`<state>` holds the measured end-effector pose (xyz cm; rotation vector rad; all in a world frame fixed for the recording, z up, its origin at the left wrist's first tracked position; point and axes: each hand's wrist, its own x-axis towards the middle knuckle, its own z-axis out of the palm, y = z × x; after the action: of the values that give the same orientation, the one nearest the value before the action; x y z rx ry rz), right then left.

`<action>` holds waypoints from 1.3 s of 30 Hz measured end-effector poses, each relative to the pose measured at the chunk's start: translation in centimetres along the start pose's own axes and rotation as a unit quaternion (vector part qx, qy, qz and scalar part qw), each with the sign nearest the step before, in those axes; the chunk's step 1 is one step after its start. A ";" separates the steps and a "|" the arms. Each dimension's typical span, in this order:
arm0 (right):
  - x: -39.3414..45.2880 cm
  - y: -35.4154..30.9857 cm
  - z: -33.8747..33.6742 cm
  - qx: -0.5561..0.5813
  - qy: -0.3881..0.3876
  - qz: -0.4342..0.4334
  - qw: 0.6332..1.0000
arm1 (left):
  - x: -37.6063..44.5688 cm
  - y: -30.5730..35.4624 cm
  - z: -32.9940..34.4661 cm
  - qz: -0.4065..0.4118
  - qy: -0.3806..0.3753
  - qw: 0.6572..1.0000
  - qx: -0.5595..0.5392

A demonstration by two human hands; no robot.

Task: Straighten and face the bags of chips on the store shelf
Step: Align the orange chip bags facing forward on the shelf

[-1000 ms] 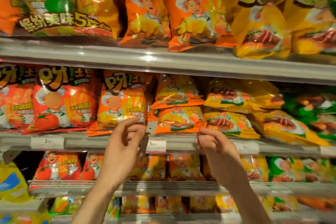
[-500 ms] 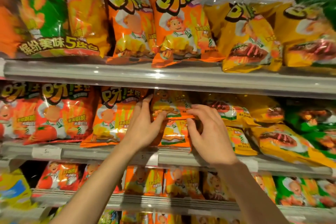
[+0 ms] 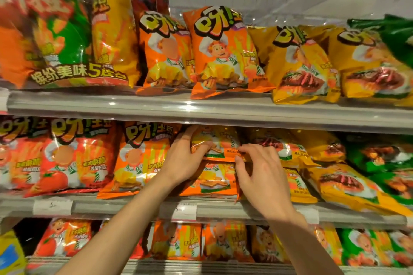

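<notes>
On the middle shelf (image 3: 223, 209) two orange chip bags lie flat, one stacked on the other. My left hand (image 3: 185, 161) grips the left side of the upper orange bag (image 3: 220, 143), thumb over its front. My right hand (image 3: 261, 176) pinches that bag's lower right edge with its fingertips and covers part of the lower orange bag (image 3: 214, 182). To the left, an upright orange bag (image 3: 136, 158) faces front. To the right, yellow bags (image 3: 339, 183) lie slumped on their sides.
The shelf above (image 3: 201, 111) carries upright orange and yellow bags and a large multipack (image 3: 67, 35) at the left. Red tomato bags (image 3: 67, 158) stand at the middle shelf's left, green bags (image 3: 384, 163) at its right. White price tags (image 3: 185, 212) line the rail. More bags fill the shelf below.
Both hands rose from the shelf rail up to the stacked orange bags and closed on the upper one. The view tilted upward, showing more of the top shelf.
</notes>
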<state>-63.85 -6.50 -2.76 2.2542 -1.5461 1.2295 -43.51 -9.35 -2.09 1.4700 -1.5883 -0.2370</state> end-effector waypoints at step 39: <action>-1.8 -10.5 2.3 0.365 -0.190 0.158 0.898 | -6.1 -2.8 -11.1 -0.110 0.006 0.982 -0.156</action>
<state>-54.13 -1.62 -2.24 2.9256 -1.8677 1.7818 -34.59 -0.06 -0.80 1.3924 -1.3085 -0.5779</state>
